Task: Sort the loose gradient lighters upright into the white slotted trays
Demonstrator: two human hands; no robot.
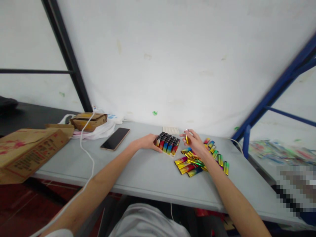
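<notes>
Several upright lighters [169, 144] with black tops and multicoloured bodies stand packed in rows in a low pale tray [172, 155]. My left hand [149, 142] is closed around the left side of this block, thumb at the front, with its far fingers partly hidden. Just right of the block, my right hand [193, 141] is raised and pinches a single gold lighter [187, 137] with a silvery top, held upright. Below and beside that hand lies a loose pile of shiny lighters [189, 165] in gold, red, blue and green, partly covered by my forearm.
A pale gridded tray [171, 130] sits by the wall behind the block. A phone [115, 139], a small cardboard box [89, 121], a white bag [103, 131] and a larger carton [34, 151] are at left. A white cable [86, 153] crosses the table.
</notes>
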